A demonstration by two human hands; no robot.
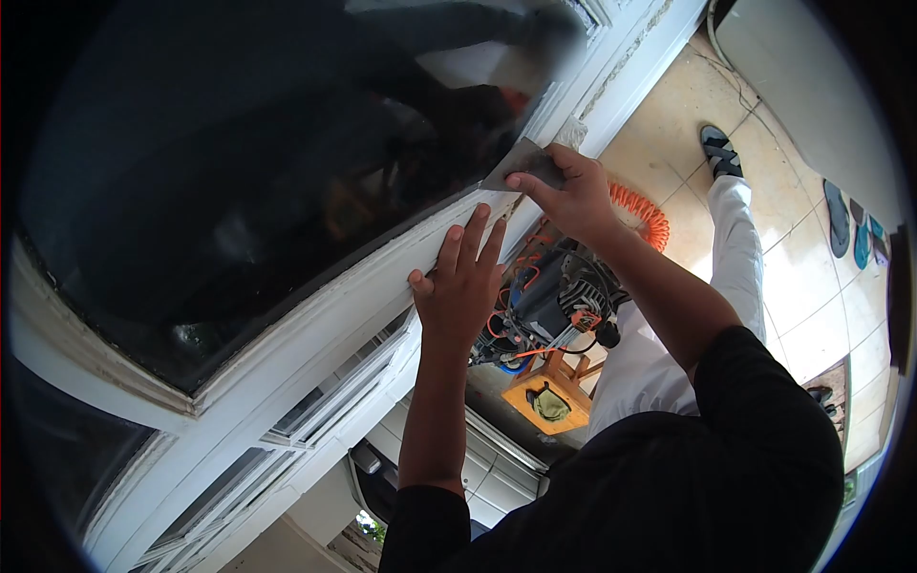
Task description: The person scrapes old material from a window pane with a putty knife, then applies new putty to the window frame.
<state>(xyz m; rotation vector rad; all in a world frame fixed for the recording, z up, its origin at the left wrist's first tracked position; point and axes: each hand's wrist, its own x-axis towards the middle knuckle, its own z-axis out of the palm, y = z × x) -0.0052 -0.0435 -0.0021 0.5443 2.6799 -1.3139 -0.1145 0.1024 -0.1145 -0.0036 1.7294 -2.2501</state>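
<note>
My right hand (577, 198) pinches a thin grey sheet of sandpaper (522, 164) between thumb and fingers. The sheet lies at the edge of a white window frame (358, 291), near the frame's corner. Lower along the same frame, my left hand (460, 267) rests with its fingers stretched out on the white surface, holding nothing. A dark, reflective glass pane (267, 191) fills the frame. Paint on the frame beyond my right hand looks rough and patchy.
Below my hands are a machine with a motor and cables (583, 296), a coiled orange hose (645, 215) and a wooden stool (573, 413) with a greenish item on it. A sandalled foot (721, 151) stands on the tiles; loose slippers (838, 220) lie farther right.
</note>
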